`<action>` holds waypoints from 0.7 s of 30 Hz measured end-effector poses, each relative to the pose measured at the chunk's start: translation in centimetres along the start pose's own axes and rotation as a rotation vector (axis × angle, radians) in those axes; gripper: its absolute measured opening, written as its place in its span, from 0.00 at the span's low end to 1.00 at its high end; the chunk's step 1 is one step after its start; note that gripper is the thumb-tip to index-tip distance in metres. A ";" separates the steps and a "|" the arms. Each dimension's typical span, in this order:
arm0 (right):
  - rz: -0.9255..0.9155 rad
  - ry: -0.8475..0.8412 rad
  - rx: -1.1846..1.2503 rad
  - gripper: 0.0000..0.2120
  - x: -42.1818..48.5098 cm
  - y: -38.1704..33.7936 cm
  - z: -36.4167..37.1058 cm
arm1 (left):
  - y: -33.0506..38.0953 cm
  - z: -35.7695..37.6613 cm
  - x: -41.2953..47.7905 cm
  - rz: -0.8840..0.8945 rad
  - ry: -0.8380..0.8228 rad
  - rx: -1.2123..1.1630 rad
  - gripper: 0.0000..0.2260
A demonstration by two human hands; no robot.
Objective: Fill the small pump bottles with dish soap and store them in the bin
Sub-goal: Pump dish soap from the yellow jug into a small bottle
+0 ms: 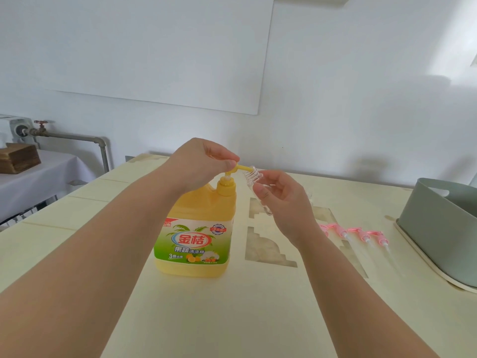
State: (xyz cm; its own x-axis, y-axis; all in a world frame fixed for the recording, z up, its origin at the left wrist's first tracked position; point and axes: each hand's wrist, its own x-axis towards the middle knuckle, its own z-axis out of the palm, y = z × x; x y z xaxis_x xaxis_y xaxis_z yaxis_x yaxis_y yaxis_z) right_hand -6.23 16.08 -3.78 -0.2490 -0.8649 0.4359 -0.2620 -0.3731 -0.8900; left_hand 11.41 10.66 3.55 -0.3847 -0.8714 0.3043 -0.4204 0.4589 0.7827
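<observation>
Since the view is wide-angle, the edges bend and the far left is small: left of the left hand we make out one wooden box (18,157) on a cloth-covered side table, and one pipe (72,136) with a red valve.

Left hand (204,161): fingers curled, thumb and fingertips pinching the pump head (241,167) of one yellow dish soap jug (196,228), which stands on the table (232,306) directly under that hand. Label read: "金桔", "果蔬洗洁精", "3倍"; the smaller print is illegible.

Right hand (278,195): clamped round one clear small bottle (254,177), tilted, its threaded mouth at the nozzle tip. The bottle's lower body is hard to see against the palm; fill level cannot be told. Something clear lies just behind this hand, too faint to identify.

Right of the right wrist, flat on the table: pink pump tops (361,232) with clear tubes. We count three, the leftmost partly hidden by the wrist, so the count is uncertain.

Farther right: one grey-green bin (438,228) on a cream tray (459,284), both cut off by the frame edge; the bin's inside is not visible.
</observation>
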 end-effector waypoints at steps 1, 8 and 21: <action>0.000 -0.001 0.004 0.07 0.0 0.0 -0.1 | 0.1 -0.1 0.1 -0.005 -0.015 0.025 0.04; 0.003 -0.015 0.009 0.05 0.1 0.1 -0.2 | 0.5 -0.6 0.6 -0.013 -0.102 0.165 0.04; -0.001 0.015 0.032 0.06 0.2 -1.0 0.0 | 0.5 -1.2 0.5 -0.022 -0.172 -0.005 0.08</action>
State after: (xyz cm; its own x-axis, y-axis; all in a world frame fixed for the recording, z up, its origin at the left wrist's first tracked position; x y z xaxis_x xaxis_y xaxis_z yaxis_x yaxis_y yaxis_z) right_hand -5.98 16.29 -2.86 -0.2627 -0.8593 0.4389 -0.2326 -0.3851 -0.8931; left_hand 11.98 10.23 4.80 -0.5104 -0.8385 0.1906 -0.4258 0.4390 0.7912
